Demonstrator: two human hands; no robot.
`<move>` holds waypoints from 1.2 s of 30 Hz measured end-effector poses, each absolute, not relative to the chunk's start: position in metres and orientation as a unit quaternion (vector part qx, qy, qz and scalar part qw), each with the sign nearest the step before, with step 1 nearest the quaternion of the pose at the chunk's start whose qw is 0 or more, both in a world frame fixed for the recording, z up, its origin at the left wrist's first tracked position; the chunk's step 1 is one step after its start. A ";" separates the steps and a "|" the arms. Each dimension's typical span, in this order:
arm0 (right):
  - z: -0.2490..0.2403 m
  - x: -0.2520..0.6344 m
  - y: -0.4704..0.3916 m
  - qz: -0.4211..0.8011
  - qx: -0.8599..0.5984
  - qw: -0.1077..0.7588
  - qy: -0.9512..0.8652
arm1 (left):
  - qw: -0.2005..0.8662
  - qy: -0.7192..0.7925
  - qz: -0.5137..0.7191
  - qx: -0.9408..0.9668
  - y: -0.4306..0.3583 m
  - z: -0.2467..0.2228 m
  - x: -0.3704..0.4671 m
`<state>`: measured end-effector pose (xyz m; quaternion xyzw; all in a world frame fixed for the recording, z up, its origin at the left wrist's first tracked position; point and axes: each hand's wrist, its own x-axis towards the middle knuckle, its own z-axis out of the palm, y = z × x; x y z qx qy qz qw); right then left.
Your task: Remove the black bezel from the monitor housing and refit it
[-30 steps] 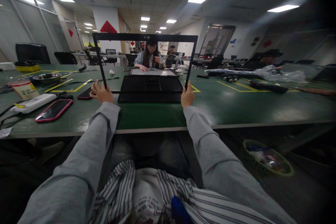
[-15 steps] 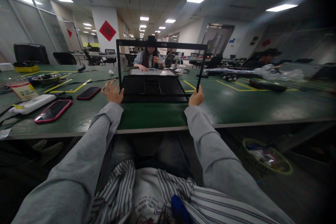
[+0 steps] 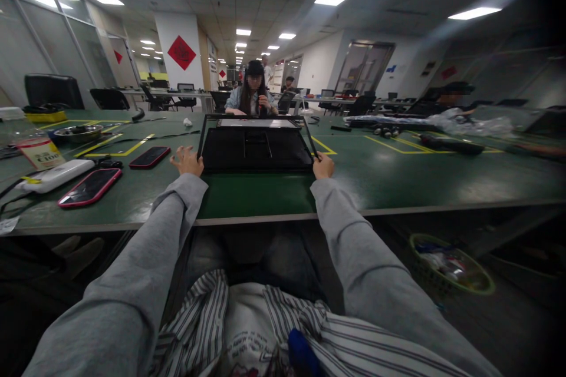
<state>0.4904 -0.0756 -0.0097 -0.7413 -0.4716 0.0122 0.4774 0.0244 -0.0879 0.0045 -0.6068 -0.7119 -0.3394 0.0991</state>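
A thin black rectangular frame (image 3: pixel 202 136), like a monitor bezel, leans away from me low over a black panel (image 3: pixel 285 150) with a raised rectangular part in its middle. My right hand (image 3: pixel 324 165) grips the frame's near right corner, its fingers bent around the bar. At the near left corner is my left hand (image 3: pixel 187 161), its fingers spread apart; the thumb side is against the frame. Just beyond the black panel, a pale flat panel (image 3: pixel 265 123) shows through the frame's far part.
At left lie two phones (image 3: pixel 90 187) (image 3: pixel 150 156), a white power bank-like box (image 3: pixel 57 175), a bottle (image 3: pixel 39 150) and a metal bowl (image 3: pixel 78 132). A person (image 3: pixel 253 91) sits opposite. Plastic wrap (image 3: pixel 481 123) lies at right. Below the table edge stands a basket (image 3: pixel 451 265).
The black frame has tipped away from me, its top edge dropping from upright to low over the panels. My right hand has moved slightly left and down with it; the left has shifted little.
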 end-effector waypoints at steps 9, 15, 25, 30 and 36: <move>-0.012 0.492 -0.071 0.013 -0.749 0.461 -0.476 | 0.088 -0.720 -0.312 -0.614 -0.085 0.001 0.020; -0.013 0.494 -0.070 0.021 -0.754 0.451 -0.477 | 0.083 -0.721 -0.307 -0.615 -0.082 -0.002 0.018; -0.014 0.495 -0.070 0.037 -0.767 0.442 -0.464 | 0.076 -0.722 -0.302 -0.619 -0.070 -0.009 0.014; -0.014 0.495 -0.071 0.035 -0.761 0.441 -0.474 | 0.069 -0.730 -0.296 -0.613 -0.063 -0.013 0.011; -0.015 0.494 -0.072 0.038 -0.773 0.432 -0.464 | 0.056 -0.743 -0.272 -0.609 -0.060 -0.014 0.010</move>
